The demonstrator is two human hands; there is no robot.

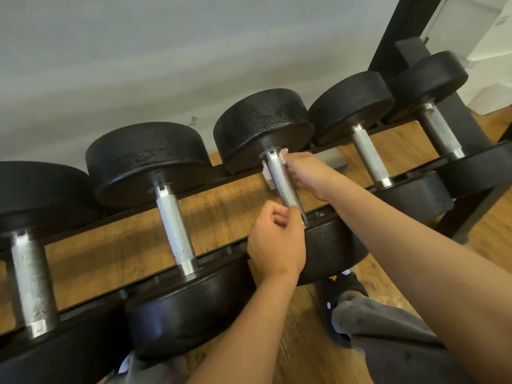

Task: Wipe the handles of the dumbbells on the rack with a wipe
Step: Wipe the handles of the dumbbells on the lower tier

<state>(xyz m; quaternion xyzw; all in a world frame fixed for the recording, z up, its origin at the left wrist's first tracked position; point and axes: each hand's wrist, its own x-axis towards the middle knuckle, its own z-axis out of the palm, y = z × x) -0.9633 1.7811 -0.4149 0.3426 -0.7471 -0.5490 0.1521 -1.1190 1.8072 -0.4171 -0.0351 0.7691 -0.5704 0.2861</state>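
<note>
Rack [221, 252]: two black rails run left to right, carrying five dumbbells side by side. Their black heads sit nearly touching along the rear rail and leave little room there. Open gaps lie only between the knurled handles, where the wood floor [124, 245] shows through. A grey wall [166, 65] stands close behind the far heads.

Middle handle [282, 181]: both hands are on it. The wipe [266, 173], white, sits at its far end just below the collar and shows on both sides of the bar.

Right hand [302, 170]: reaches in from the lower right, the forearm passing over the near heads. The fingers curl round the bar and press the wipe against it.

Left hand [277, 239]: comes up from below, wrist straight, back of the hand toward the camera. Fingers and thumb are closed round the handle's near end, beside the near head.

Neighbouring handles [176, 231] — left and right alike — stand apart from both hands.
</note>
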